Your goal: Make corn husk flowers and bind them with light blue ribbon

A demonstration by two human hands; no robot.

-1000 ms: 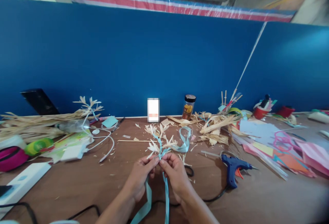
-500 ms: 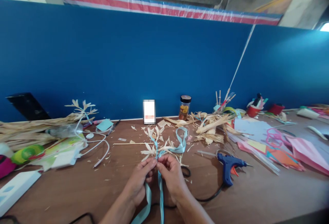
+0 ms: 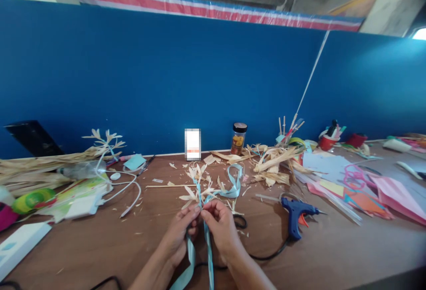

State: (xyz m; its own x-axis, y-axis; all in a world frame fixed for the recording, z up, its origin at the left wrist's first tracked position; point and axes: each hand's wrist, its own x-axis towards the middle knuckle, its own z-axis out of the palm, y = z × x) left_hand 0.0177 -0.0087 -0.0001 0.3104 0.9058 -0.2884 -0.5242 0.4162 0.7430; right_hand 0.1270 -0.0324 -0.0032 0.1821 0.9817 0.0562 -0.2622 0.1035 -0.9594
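Note:
Pale dried-husk flowers (image 3: pixel 197 172) rise just above my fingertips at the centre of the table, on a stem (image 3: pixel 209 254) wrapped in light blue. My left hand (image 3: pixel 179 232) is closed, thumb and forefinger pinching at the flowers' base. A loose end of light blue ribbon (image 3: pixel 189 259) hangs below it. Close beside it, almost touching, my right hand (image 3: pixel 220 228) is closed too, pinching the wrapped stem. The fingers partly hide where ribbon and stem meet. Behind my right hand lies a curled loop of similar ribbon (image 3: pixel 234 183).
A blue glue gun (image 3: pixel 294 217) lies to the right, its black cord running under my wrists. Dried husks (image 3: pixel 276 163), a jar (image 3: pixel 238 139) and coloured paper (image 3: pixel 333 170) are behind. At left are a white cable (image 3: pixel 133 183), a husk flower (image 3: pixel 104 139) and a power strip (image 3: pixel 21 248).
The flowers have shifted slightly left and the upper stem leans a little more. Both hands keep their pinch in nearly the same place.

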